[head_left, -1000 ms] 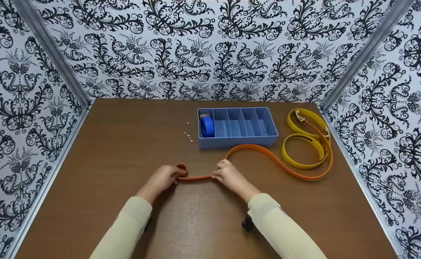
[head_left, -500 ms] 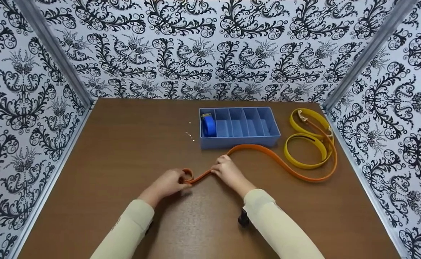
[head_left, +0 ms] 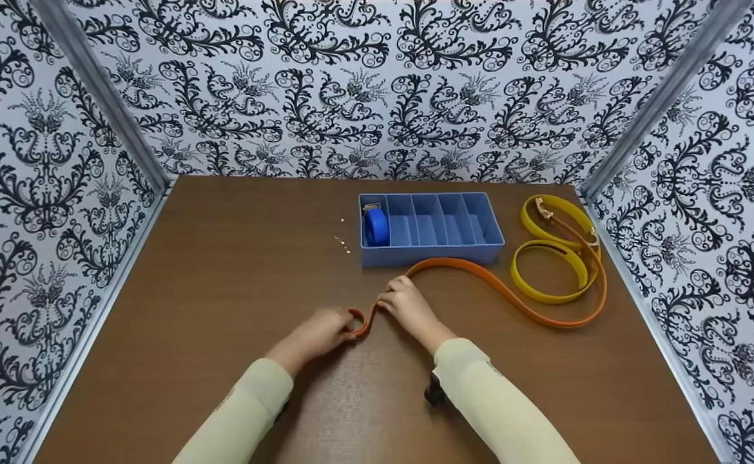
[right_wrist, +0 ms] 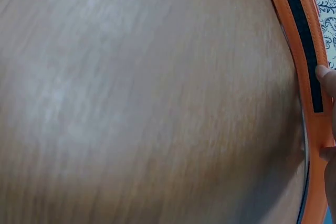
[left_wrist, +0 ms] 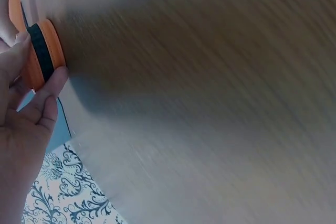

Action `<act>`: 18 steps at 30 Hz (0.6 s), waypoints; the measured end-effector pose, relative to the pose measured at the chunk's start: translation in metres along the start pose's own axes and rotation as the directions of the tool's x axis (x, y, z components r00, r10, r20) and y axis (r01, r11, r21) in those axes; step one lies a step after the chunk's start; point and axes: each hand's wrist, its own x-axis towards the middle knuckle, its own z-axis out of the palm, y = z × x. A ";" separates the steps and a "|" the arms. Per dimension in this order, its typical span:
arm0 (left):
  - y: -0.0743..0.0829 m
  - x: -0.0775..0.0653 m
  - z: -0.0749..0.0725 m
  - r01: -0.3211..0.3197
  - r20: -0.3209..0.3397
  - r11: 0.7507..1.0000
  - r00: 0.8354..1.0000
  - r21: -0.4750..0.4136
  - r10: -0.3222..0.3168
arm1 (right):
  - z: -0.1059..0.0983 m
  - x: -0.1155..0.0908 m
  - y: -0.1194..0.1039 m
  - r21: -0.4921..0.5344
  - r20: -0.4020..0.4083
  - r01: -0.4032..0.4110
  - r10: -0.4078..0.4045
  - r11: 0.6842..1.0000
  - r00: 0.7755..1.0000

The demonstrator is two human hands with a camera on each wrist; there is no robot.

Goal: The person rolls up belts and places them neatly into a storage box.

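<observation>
An orange belt (head_left: 506,296) with a black stripe along one face near its end runs in an S-curve from the right side of the table. My left hand (head_left: 318,332) grips the end, which is curled into a small loop (left_wrist: 56,51); thumb and fingertips hold its edges. Beside it, my right hand (head_left: 409,307) pinches the orange strap a short way along, and the right wrist view shows the stripe (right_wrist: 302,19) ending near its fingers (right_wrist: 326,76). The short length between the hands bends upward. My palms hide part of the strap.
Behind the hands stands a blue divided box (head_left: 432,254), with a rolled blue belt (head_left: 377,227) in its leftmost compartment. A yellow belt (head_left: 548,299) lies looped at the right, overlapping the orange one near metal buckles (head_left: 542,209). Small white specks (head_left: 343,243) dot the table left of the box.
My left hand has moved right toward my right hand, rolling the orange end along. The stretch of belt between the hands is shorter and more bent. My right hand has barely moved.
</observation>
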 end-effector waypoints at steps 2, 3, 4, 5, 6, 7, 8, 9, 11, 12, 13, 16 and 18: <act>0.001 0.003 0.001 -0.041 -0.003 0.999 0.999 0.027 0.041 | 0.000 0.000 0.001 0.002 0.000 0.002 -0.002 1.000 1.000; 0.001 0.005 0.002 -0.061 -0.006 0.997 0.998 0.037 0.061 | 0.000 0.001 0.001 0.003 0.002 0.004 -0.004 1.000 1.000; 0.001 0.006 0.002 -0.078 -0.009 0.996 0.997 0.044 0.079 | 0.000 0.001 0.002 0.007 0.005 0.005 -0.005 1.000 1.000; 0.001 0.008 0.003 -0.099 -0.012 0.994 0.995 0.049 0.099 | 0.000 0.002 0.003 0.011 0.011 0.006 -0.006 1.000 1.000; 0.001 0.010 0.003 -0.116 -0.012 0.992 0.993 0.054 0.116 | 0.000 0.003 0.003 0.017 0.020 0.006 -0.006 1.000 1.000; 0.001 0.012 0.003 -0.135 -0.013 0.989 0.991 0.063 0.136 | -0.001 0.003 0.003 0.024 0.032 0.007 -0.008 1.000 0.999; 0.001 0.013 0.003 -0.149 -0.010 0.986 0.989 0.072 0.150 | -0.001 0.004 0.004 0.030 0.047 0.008 -0.010 1.000 0.999; 0.001 0.015 0.003 -0.161 -0.007 0.984 0.987 0.080 0.162 | -0.001 0.005 0.004 0.038 0.061 0.011 -0.013 0.999 0.998; 0.001 0.018 0.003 -0.179 0.001 0.979 0.984 0.094 0.180 | -0.001 0.006 0.004 0.046 0.083 0.016 -0.020 0.999 0.996; 0.000 0.019 0.003 -0.185 0.007 0.977 0.983 0.103 0.185 | -0.002 0.007 0.004 0.054 0.085 0.021 -0.025 0.998 0.996; 0.000 0.020 0.003 -0.190 0.011 0.976 0.982 0.108 0.190 | -0.002 0.008 0.004 0.061 0.081 0.031 -0.036 0.998 0.996; -0.002 0.022 0.002 -0.215 0.001 0.971 0.976 0.104 0.216 | -0.003 0.011 0.004 0.088 0.033 0.088 -0.091 0.992 0.995; -0.003 0.023 0.000 -0.241 -0.017 0.966 0.970 0.090 0.244 | -0.003 0.013 0.004 0.107 -0.012 0.154 -0.153 0.982 0.988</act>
